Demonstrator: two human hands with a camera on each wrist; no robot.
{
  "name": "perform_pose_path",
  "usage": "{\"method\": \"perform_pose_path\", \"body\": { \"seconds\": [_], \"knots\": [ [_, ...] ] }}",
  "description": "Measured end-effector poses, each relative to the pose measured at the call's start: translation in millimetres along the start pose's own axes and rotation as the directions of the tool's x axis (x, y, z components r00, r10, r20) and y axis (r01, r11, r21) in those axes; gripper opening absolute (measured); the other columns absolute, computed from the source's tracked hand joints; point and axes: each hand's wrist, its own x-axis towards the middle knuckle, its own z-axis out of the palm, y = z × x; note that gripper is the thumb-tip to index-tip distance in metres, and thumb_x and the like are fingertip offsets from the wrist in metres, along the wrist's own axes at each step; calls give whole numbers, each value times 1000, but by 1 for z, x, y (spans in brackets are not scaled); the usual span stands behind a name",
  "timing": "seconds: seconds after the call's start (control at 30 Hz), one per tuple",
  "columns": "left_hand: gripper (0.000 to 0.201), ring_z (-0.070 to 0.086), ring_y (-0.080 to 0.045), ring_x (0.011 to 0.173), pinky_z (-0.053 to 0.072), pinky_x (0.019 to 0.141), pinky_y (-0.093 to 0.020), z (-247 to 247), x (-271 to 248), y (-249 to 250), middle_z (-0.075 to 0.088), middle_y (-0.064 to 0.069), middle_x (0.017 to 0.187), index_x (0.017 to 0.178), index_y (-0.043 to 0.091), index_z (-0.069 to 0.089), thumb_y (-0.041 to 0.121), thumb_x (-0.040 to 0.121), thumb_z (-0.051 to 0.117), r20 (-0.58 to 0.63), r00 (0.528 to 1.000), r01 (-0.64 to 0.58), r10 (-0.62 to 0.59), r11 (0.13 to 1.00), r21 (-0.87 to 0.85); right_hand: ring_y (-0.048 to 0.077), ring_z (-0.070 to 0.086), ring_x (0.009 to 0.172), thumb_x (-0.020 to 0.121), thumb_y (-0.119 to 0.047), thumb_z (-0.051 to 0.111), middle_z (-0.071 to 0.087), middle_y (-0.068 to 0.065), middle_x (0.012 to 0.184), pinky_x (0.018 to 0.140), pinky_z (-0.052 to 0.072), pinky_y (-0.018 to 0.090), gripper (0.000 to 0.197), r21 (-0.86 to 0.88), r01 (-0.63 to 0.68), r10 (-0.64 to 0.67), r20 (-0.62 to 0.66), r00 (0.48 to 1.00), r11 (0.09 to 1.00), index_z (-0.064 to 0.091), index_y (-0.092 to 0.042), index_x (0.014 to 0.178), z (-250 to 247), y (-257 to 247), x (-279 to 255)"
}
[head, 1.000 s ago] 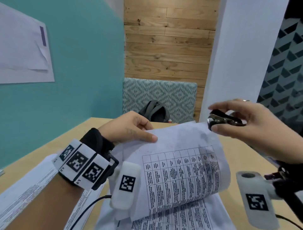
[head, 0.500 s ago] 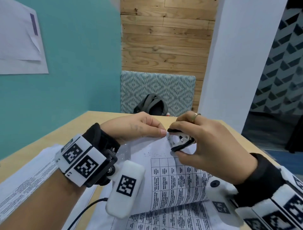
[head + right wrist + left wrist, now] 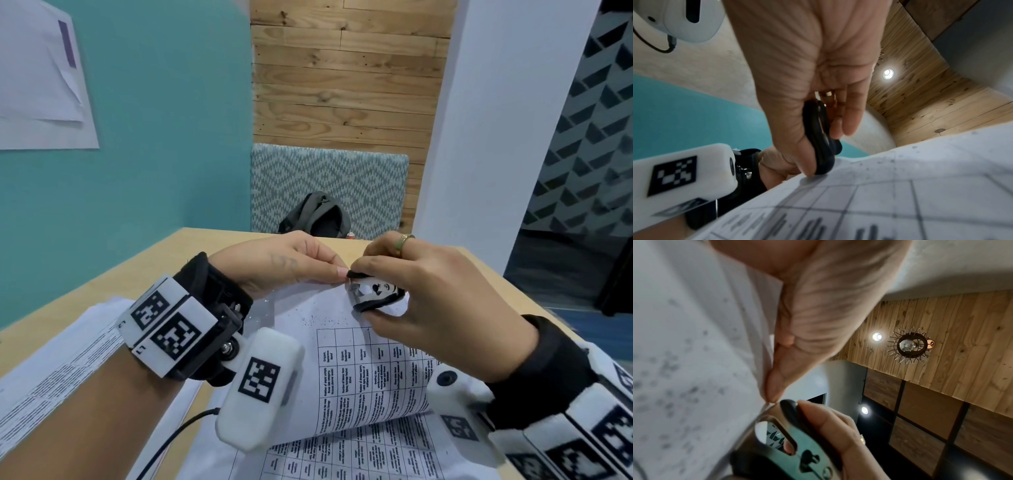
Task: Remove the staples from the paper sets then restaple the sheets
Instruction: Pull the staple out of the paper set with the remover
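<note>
Remover (image 3: 375,294): clamped in my right hand (image 3: 442,301), nose at the far corner of the paper set (image 3: 370,363), held above the surface. Left hand (image 3: 274,265) pinches that corner. Risk: I tear the sheet if I yank before the staple is hooked.

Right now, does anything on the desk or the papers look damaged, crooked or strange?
Nothing looks damaged. The paper set bends up from the desk because the left hand pinches its top corner while the right hand holds the staple remover there. The dark specks near that corner look printed, not spilled.
</note>
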Motion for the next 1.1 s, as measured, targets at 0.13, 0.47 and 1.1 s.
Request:
{"method": "perform_pose_path", "body": {
  "seconds": [0.13,0.47,1.1],
  "knots": [
    [12,58,3,64,44,67,-8,0,-1,0,65,10,63,66,15,67,12,77,64,1,1000,-1,1,1000,-29,24,61,60,62,-27,69,66,2,83,45,50,31,28,2,23,-23,-16,1000,1000,72,-14,86,0,2,-1],
    [8,59,0,70,46,71,-10,-1,-2,-1,66,6,71,78,7,66,11,80,60,10,1000,9,-9,1000,-25,28,60,58,67,-23,67,66,4,75,45,49,35,18,-19,61,-62,-49,997,998,70,-9,78,1,2,0],
    [4,60,-8,70,47,69,-14,0,-6,1,66,-1,74,72,15,71,14,72,67,-5,1000,18,-18,1000,-10,13,60,69,69,-33,63,66,-2,78,62,47,33,25,302,-74,84,-20,996,950,72,-14,83,-7,3,1]
  ]
}}
